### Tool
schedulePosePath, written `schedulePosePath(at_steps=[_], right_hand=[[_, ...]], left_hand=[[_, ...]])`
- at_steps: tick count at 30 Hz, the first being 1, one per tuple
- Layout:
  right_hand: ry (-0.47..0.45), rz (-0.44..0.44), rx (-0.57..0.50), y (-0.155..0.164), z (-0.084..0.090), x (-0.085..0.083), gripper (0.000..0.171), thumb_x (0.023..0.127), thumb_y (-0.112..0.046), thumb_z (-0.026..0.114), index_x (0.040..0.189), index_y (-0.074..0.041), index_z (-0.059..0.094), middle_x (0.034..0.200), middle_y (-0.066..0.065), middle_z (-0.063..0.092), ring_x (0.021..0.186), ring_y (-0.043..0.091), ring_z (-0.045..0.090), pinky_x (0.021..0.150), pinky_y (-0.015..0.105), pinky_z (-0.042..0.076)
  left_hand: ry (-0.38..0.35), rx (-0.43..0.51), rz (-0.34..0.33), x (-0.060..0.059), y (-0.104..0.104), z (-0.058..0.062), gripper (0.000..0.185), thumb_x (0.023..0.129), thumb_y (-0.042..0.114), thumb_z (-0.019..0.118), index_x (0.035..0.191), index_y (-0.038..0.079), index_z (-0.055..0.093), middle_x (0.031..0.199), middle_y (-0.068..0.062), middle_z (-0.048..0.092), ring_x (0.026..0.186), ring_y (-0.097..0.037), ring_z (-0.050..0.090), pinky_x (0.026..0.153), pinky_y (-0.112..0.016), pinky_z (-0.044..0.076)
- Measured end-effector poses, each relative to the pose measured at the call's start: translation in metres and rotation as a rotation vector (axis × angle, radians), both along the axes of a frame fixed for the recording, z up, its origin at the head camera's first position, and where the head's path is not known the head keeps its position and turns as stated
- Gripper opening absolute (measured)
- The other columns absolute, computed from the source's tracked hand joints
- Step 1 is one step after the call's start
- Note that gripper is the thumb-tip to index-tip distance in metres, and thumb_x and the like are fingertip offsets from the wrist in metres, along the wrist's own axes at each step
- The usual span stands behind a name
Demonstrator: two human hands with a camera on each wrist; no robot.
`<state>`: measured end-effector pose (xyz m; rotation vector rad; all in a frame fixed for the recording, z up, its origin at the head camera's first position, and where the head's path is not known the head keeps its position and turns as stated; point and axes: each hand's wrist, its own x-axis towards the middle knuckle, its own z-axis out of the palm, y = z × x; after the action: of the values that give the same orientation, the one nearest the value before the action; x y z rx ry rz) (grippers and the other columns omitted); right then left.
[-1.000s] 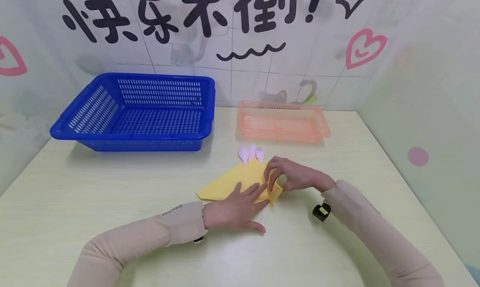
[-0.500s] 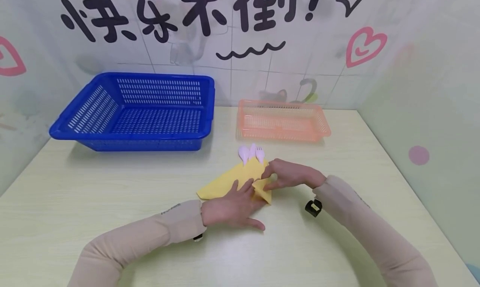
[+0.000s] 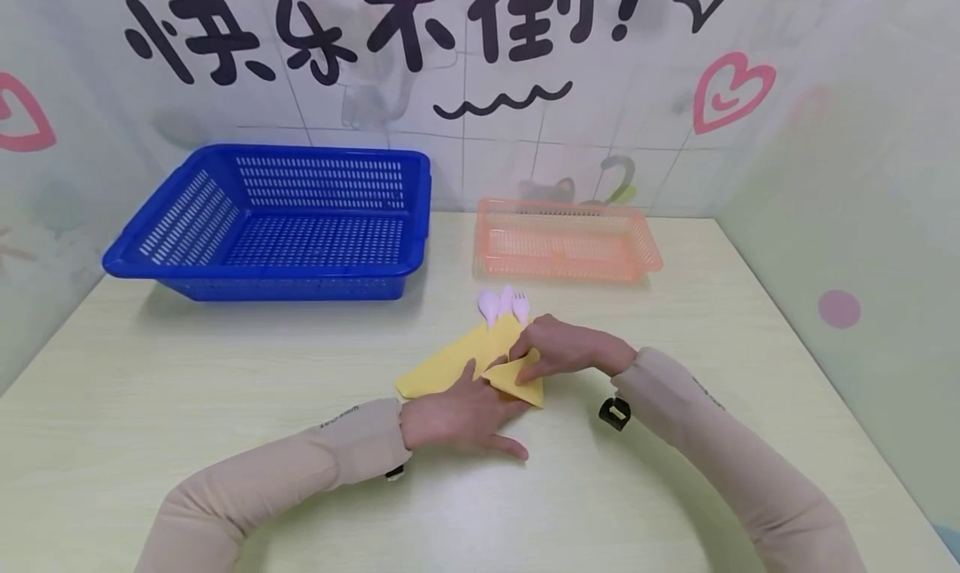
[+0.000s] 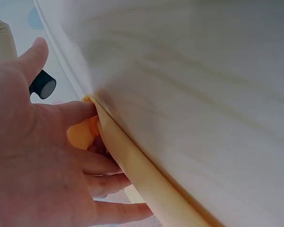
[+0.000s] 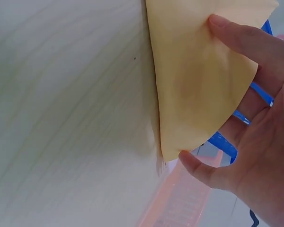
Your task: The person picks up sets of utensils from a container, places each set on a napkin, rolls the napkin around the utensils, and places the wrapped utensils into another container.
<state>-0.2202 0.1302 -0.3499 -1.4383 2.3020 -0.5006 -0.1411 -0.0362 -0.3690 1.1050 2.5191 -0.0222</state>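
Spanning the whole scene, the pale wood-grain table (image 3: 225,373) carries everything else. At its far left stands a large blue slotted basket (image 3: 277,223), and to the right of that, near the back wall, a smaller, shallower orange basket (image 3: 566,248); the two stand apart.

Near the middle of the table, in front of the orange basket, lies the yellow napkin (image 3: 457,361), folded to a triangle-like shape. Its near right corner is lifted and turned back over the rest as a flap.

The left hand (image 3: 461,419) lies flat on the napkin's near part, fingers straight and spread, pressing the cloth to the table; the left wrist view shows those fingers (image 4: 99,163) against the napkin's edge (image 4: 132,165). The right hand (image 3: 558,348) pinches the lifted flap between thumb and fingers; in the right wrist view the thumb sits under the napkin's (image 5: 199,85) curled corner and the fingers (image 5: 246,40) over it.

Sticking out from the napkin's far tip, towards the orange basket, are the heads of pale pink plastic cutlery (image 3: 502,305), a spoon and a fork among them, close together; their handles are hidden under the cloth.
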Motion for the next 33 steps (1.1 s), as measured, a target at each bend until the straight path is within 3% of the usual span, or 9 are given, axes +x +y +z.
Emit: schedulePosePath(at_steps=[9, 13, 16, 19, 21, 23, 26, 29, 33], right_hand=[[0.021, -0.013, 0.039, -0.004, 0.0, 0.001, 0.024, 0.076, -0.02, 0.068, 0.095, -0.006, 0.07, 0.075, -0.006, 0.063, 0.054, -0.001, 0.033, 0.057, 0.015, 0.032], [0.074, -0.006, 0.066, -0.007, 0.0, 0.002, 0.014, 0.076, -0.022, 0.068, 0.075, -0.009, 0.067, 0.058, -0.013, 0.045, 0.052, 0.0, 0.027, 0.061, 0.02, 0.031], [0.126, -0.008, 0.112, -0.01, -0.001, 0.002, 0.022, 0.076, -0.025, 0.067, 0.063, -0.013, 0.054, 0.053, -0.012, 0.025, 0.051, 0.002, 0.021, 0.065, 0.026, 0.031], [0.15, -0.026, 0.157, -0.011, -0.002, 0.001, 0.026, 0.076, -0.028, 0.067, 0.06, -0.016, 0.051, 0.053, -0.012, 0.023, 0.052, 0.003, 0.023, 0.07, 0.033, 0.033], [0.153, -0.037, 0.172, -0.011, -0.001, 0.001, 0.023, 0.076, -0.029, 0.067, 0.062, -0.017, 0.054, 0.053, -0.013, 0.026, 0.054, 0.003, 0.027, 0.073, 0.037, 0.034], [0.147, -0.044, 0.173, -0.012, -0.001, 0.002, 0.019, 0.075, -0.029, 0.068, 0.065, -0.016, 0.059, 0.053, -0.012, 0.029, 0.055, 0.003, 0.03, 0.075, 0.039, 0.033], [0.139, -0.055, 0.159, -0.014, 0.0, 0.003, 0.011, 0.074, -0.026, 0.069, 0.071, -0.017, 0.064, 0.055, -0.016, 0.041, 0.056, 0.0, 0.036, 0.075, 0.039, 0.033], [0.144, -0.063, 0.147, -0.016, 0.0, 0.004, 0.012, 0.074, -0.025, 0.068, 0.067, -0.017, 0.061, 0.055, -0.015, 0.043, 0.056, 0.001, 0.036, 0.07, 0.036, 0.032], [0.135, -0.066, 0.132, -0.018, -0.002, 0.005, 0.016, 0.076, -0.022, 0.065, 0.062, -0.017, 0.058, 0.052, -0.013, 0.036, 0.053, 0.003, 0.032, 0.066, 0.032, 0.029]], left_hand=[[-0.068, -0.012, 0.065, 0.003, -0.006, 0.007, 0.073, 0.077, 0.065, 0.045, 0.139, 0.029, 0.03, 0.143, 0.001, 0.029, 0.135, -0.031, 0.005, 0.101, -0.059, 0.012], [-0.084, -0.015, 0.077, 0.005, -0.015, 0.014, 0.074, 0.077, 0.064, 0.047, 0.139, 0.026, 0.03, 0.144, -0.004, 0.028, 0.135, -0.033, 0.007, 0.1, -0.06, 0.013], [-0.099, -0.013, 0.095, 0.007, -0.022, 0.021, 0.075, 0.078, 0.062, 0.049, 0.139, 0.022, 0.032, 0.144, -0.009, 0.026, 0.134, -0.033, 0.01, 0.1, -0.059, 0.016], [-0.094, -0.016, 0.104, 0.007, -0.028, 0.03, 0.073, 0.078, 0.059, 0.051, 0.136, 0.017, 0.038, 0.142, -0.013, 0.029, 0.132, -0.032, 0.018, 0.099, -0.058, 0.021], [-0.053, -0.016, 0.092, 0.007, -0.029, 0.034, 0.064, 0.079, 0.057, 0.053, 0.125, 0.012, 0.051, 0.129, -0.013, 0.045, 0.121, -0.028, 0.037, 0.094, -0.05, 0.032], [0.014, 0.013, 0.057, 0.006, -0.028, 0.037, 0.052, 0.08, 0.052, 0.056, 0.105, 0.008, 0.062, 0.104, -0.009, 0.058, 0.099, -0.022, 0.052, 0.08, -0.038, 0.043], [0.155, 0.111, -0.05, 0.004, -0.025, 0.037, 0.034, 0.082, 0.041, 0.06, 0.082, 0.007, 0.065, 0.074, -0.002, 0.055, 0.069, -0.014, 0.049, 0.057, -0.025, 0.04], [0.277, 0.205, -0.181, 0.005, -0.019, 0.035, 0.026, 0.084, 0.031, 0.06, 0.086, 0.006, 0.066, 0.082, -0.003, 0.057, 0.072, -0.013, 0.048, 0.058, -0.021, 0.039], [0.425, 0.27, -0.281, 0.008, -0.014, 0.034, 0.018, 0.085, 0.023, 0.059, 0.089, 0.007, 0.066, 0.09, -0.001, 0.059, 0.078, -0.012, 0.049, 0.064, -0.019, 0.041]])
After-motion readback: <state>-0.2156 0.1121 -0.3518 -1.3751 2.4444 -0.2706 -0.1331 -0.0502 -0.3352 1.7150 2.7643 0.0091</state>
